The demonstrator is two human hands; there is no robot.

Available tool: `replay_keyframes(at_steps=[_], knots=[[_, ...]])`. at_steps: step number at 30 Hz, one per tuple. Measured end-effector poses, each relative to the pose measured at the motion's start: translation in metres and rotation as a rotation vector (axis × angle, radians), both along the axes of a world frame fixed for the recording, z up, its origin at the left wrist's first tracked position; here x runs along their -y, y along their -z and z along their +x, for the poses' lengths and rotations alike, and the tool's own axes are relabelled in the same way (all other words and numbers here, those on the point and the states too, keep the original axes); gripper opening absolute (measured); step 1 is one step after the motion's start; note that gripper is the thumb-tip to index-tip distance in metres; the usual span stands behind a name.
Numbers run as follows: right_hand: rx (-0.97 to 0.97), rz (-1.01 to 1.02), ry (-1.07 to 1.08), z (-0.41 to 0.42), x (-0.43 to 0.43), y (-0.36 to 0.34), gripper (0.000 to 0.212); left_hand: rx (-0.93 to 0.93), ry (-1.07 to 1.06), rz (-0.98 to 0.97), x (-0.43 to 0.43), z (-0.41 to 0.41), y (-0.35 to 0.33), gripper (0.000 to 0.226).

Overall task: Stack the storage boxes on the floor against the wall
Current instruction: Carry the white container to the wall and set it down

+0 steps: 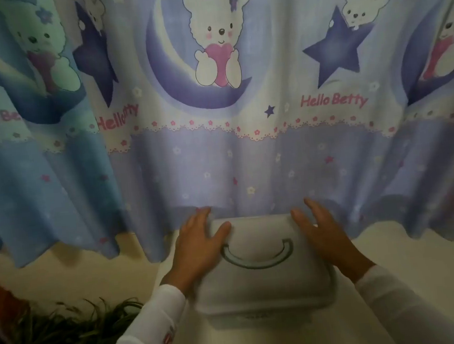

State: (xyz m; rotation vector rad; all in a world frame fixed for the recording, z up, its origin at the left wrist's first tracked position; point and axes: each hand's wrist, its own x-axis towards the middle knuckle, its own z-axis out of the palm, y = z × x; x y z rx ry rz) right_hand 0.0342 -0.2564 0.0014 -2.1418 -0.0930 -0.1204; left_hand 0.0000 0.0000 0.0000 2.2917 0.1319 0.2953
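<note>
Curtain [219,158] behind; pale box [261,282] (grey handle [258,265])

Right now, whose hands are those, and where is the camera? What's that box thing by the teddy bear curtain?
No machine here: these are a person's two hands in white sleeves. The camera sits on the person's head, looking forward and down, so you see what they see. The left hand and the right hand rest flat against the two sides of a pale storage box, thumbs on its lid. Nobody holds the lid's grey handle. Behind hangs a blue curtain with bears, moons and stars. Something dark green and grassy lies at the left; I cannot tell what.
</note>
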Motion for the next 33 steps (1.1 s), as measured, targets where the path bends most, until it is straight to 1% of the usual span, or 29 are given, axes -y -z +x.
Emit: replay_keyframes(at_steps=[3,6,9,14,17,20,25,33], knots=[[-0.066,0.081,0.011,-0.007,0.003,0.008,0.08,-0.05,-0.027,-0.012,-0.005,-0.005,0.01,0.072],[-0.126,0.099,-0.003,-0.014,0.001,0.017,0.088,-0.12,-0.038,-0.059,-0.007,-0.01,0.02,0.076],[-0.154,0.133,-0.016,-0.015,0.001,0.022,0.091,-0.171,-0.051,-0.094,-0.01,-0.011,0.026,0.085],[-0.181,0.099,-0.026,-0.014,-0.001,0.026,0.093,-0.231,-0.052,-0.201,-0.008,-0.013,0.03,0.093],[-0.196,0.071,-0.015,-0.013,0.0,0.029,0.09,-0.238,-0.053,-0.205,-0.008,-0.012,0.031,0.094],[-0.202,0.043,-0.005,-0.012,0.002,0.031,0.084,-0.219,-0.061,-0.187,-0.008,-0.012,0.034,0.089],[-0.208,0.041,0.018,-0.014,-0.002,0.028,0.083,-0.202,-0.066,-0.213,-0.006,-0.014,0.034,0.085],[-0.216,0.007,0.057,-0.026,-0.008,0.022,0.079,-0.186,-0.039,-0.233,-0.009,-0.017,0.034,0.086]])
